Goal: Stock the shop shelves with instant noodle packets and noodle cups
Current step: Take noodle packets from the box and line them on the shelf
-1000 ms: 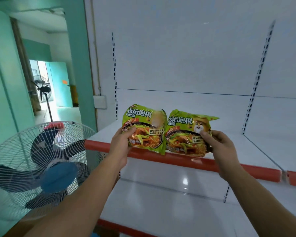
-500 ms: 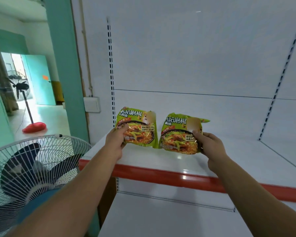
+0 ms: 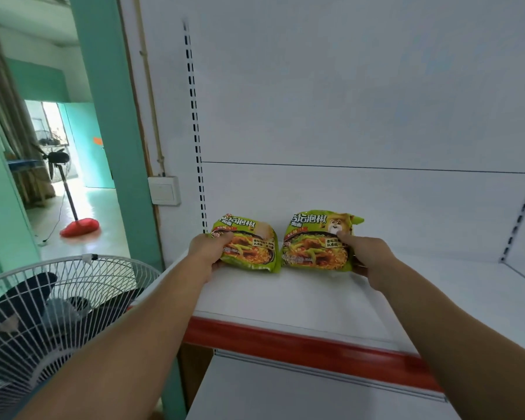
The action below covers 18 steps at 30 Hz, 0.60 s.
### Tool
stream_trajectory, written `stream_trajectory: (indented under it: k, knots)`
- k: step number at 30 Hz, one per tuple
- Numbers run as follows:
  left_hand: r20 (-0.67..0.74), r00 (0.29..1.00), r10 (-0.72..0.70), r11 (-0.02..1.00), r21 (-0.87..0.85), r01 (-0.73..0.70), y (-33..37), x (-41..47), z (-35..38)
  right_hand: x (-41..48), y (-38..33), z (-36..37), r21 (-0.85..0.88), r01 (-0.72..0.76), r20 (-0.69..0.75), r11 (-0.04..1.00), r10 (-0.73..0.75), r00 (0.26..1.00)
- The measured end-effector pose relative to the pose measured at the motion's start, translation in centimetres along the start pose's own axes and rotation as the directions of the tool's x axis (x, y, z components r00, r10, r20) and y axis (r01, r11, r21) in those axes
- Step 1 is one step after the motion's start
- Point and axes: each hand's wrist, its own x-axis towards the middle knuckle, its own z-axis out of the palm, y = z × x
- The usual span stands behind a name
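Two green instant noodle packets stand side by side, leaning back, deep on the white shelf (image 3: 300, 301) near its back wall. My left hand (image 3: 208, 253) grips the left packet (image 3: 250, 248) at its left edge, thumb on the front. The right packet (image 3: 314, 244), with a cartoon animal printed on it, is pinched at its right edge by my right hand (image 3: 365, 256). The packets' lower edges appear to touch the shelf.
The shelf has a red front strip (image 3: 315, 344), and a lower white shelf (image 3: 300, 392) lies beneath it. A white-caged standing fan (image 3: 52, 316) is close at the lower left. A green pillar (image 3: 112, 140) and a wall switch (image 3: 163, 190) flank the shelf's left side.
Both hands moved the packets from the shelf's front edge back and down toward the back wall. The camera has come closer to the shelf.
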Motion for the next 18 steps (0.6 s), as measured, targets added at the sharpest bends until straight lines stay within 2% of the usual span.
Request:
stream_trajectory:
  k: [3,5,7,9,11,18]
  knots:
    - [-0.014,1.000,0.023,0.993,0.119,-0.021,-0.3,1.3,-0.3,0.8,0.3,-0.1,0.003,-0.043,-0.001,0.999,0.043,0.999]
    - [-0.059,0.994,0.095,0.940,0.335,-0.069,-0.4,2.1,-0.4,1.1,0.5,-0.1,-0.054,-0.044,-0.006,0.998,0.044,0.999]
    - [-0.054,0.980,0.190,0.803,0.583,-0.124,-0.1,1.6,-0.3,1.4,0.6,0.0,-0.176,-0.017,-0.007,0.984,0.016,1.000]
    - [-0.030,0.963,0.268,0.640,0.753,-0.154,0.0,1.0,-0.1,1.6,0.7,-0.1,-0.286,0.023,0.001,0.958,-0.023,1.000]
    - [-0.025,0.961,0.276,0.604,0.782,-0.154,-0.1,1.1,0.0,1.7,0.8,-0.2,-0.368,0.061,0.006,0.928,-0.064,0.998]
    - [-0.012,0.961,0.276,0.656,0.733,-0.179,-0.1,0.6,-0.2,1.4,0.5,-0.8,-0.548,0.093,-0.039,0.831,-0.137,0.990]
